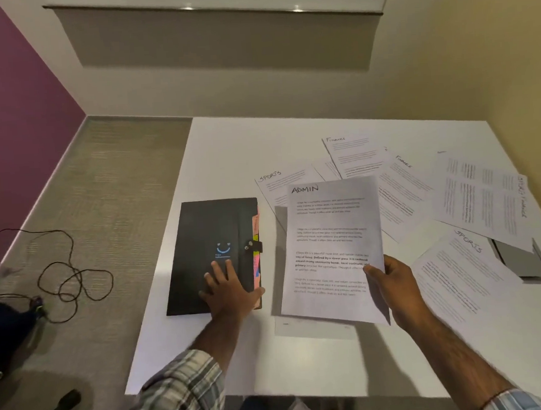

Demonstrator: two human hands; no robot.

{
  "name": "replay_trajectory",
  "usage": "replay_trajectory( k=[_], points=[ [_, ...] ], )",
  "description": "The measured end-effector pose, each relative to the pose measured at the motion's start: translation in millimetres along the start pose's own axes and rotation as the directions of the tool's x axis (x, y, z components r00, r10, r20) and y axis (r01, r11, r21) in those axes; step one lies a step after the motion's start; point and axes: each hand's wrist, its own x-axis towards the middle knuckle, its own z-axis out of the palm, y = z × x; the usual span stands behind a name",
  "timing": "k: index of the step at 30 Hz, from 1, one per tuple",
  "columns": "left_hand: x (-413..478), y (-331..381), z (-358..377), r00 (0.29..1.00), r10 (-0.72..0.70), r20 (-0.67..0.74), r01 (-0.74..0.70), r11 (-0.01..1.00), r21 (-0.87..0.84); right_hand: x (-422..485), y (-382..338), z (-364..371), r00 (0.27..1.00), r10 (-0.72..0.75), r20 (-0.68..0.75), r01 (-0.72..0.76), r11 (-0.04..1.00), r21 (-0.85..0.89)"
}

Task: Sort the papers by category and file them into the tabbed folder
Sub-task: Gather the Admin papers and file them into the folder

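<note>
Two hands work near the front edge of the white table (304,361), and both sleeves are cut off by the bottom of the frame. The left hand (227,290) lies flat, fingers spread straight, on the lower part of the closed black folder (198,241), left of centre. The right hand (391,283) pinches the right edge of the ADMIN sheet (332,248), thumb on top and the other fingers hidden behind the paper. That sheet is lifted just right of the folder and mostly covers another sheet (314,327) beneath it. Bare tabletop runs along the front edge. Coloured tabs (257,256) stick out from the folder's right side, their writing unreadable. Farther back, overlapping papers include a SPORTS sheet (274,182) and a FINANCE sheet (351,152), with body text too blurred to read. At far left a dark cable (70,274) coils on the floor.
</note>
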Motion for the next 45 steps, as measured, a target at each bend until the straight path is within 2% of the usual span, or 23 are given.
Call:
replay_trajectory(
  k=[4,9,12,16,20,26,40,45],
  points=[
    [14,-2,6,0.998,0.013,0.064,-0.01,0.999,-0.051,-6,2,19,0.998,0.023,-0.052,-0.022,1.0,0.012],
    [19,-2,3,0.996,0.057,0.072,-0.048,0.993,-0.111,-15,7,27,0.995,0.04,-0.089,-0.038,0.999,0.02],
    [27,5,-2,0.997,0.04,0.069,-0.036,0.998,-0.056,-13,11,28,0.994,0.06,-0.096,-0.057,0.998,0.033],
    [38,12,-4,1.0,0.019,-0.019,-0.019,1.0,-0.023,-11,17,27,0.993,0.086,-0.084,-0.081,0.995,0.062],
    [46,17,-3,0.996,0.074,-0.056,-0.069,0.994,0.083,-12,20,28,0.991,0.103,-0.084,-0.099,0.994,0.055],
    [67,28,-7,0.976,0.191,-0.108,-0.173,0.973,0.155,-9,18,25,0.987,0.125,-0.097,-0.121,0.991,0.049],
    [95,47,-26,0.978,0.198,-0.062,-0.168,0.931,0.325,10,9,36,0.99,0.127,-0.064,-0.122,0.99,0.07],
    [99,53,-21,0.974,0.205,-0.091,-0.157,0.912,0.379,16,4,43,0.991,0.136,-0.022,-0.132,0.985,0.114]
  ],
)
